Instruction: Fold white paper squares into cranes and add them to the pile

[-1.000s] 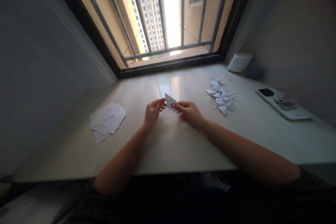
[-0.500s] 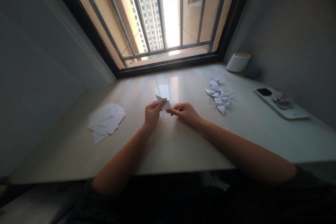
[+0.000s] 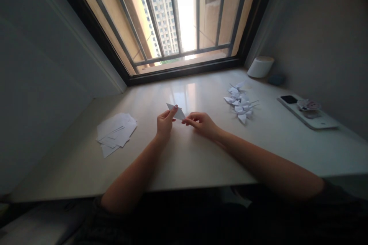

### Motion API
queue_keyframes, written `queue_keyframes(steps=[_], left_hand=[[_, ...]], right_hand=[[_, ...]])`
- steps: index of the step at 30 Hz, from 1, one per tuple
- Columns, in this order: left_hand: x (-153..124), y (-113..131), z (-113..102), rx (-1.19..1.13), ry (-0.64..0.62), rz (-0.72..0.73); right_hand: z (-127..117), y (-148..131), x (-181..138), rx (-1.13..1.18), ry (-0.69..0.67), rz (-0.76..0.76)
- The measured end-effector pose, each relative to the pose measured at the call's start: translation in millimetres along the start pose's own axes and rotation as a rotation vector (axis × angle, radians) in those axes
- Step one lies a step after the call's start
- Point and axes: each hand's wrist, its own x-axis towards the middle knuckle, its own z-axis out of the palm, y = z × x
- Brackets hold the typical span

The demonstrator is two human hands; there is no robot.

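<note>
A small piece of folded white paper [image 3: 179,114], pointed at its far left end, is held just above the table between both hands. My left hand [image 3: 165,123] pinches its left part, thumb on top and fingers underneath. At the paper's lower right corner, the fingertips of my right hand [image 3: 201,122] are closed in a pinch. To the right lies a pile of folded paper cranes [image 3: 241,103]. A loose stack of white paper sheets [image 3: 116,130] rests on the left.
The pale glossy table [image 3: 198,164] reaches to a barred window [image 3: 184,69] at the back. Along the right side stand a white cup-like object [image 3: 260,67] and a small dark item [image 3: 276,80]. A white phone [image 3: 324,121] with a round grip lies nearer.
My left hand has shifted slightly left along with the folded paper. My right hand stays almost in place at the paper's right corner.
</note>
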Motion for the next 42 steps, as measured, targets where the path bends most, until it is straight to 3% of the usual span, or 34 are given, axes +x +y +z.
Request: queue_keyframes(steps=[5,9,14,18,22,30,42], left_hand=[[1,-3,-2,0.038,-0.121,0.055],[3,-2,-4,0.055,-0.115,0.03],[3,-2,-5,0.228,-0.249,0.088],[-3,-2,-5,0.453,-0.292,0.198],[-6,0,-4,0.538,-0.29,0.242],[-7,0,-3,0.488,-0.312,0.242],[1,-1,-3,0.201,-0.321,0.089]], right_hand=[[-5,-3,-3,-0.164,-0.059,-0.126],[-8,-2,-4,-0.253,0.04,-0.156],[-6,4,0,0.048,0.291,-0.027],[-5,7,2,0.273,0.234,-0.002],[-5,6,1,0.254,0.197,-0.029],[-6,5,1,0.136,0.181,-0.054],[-8,1,4,0.283,0.285,0.04]])
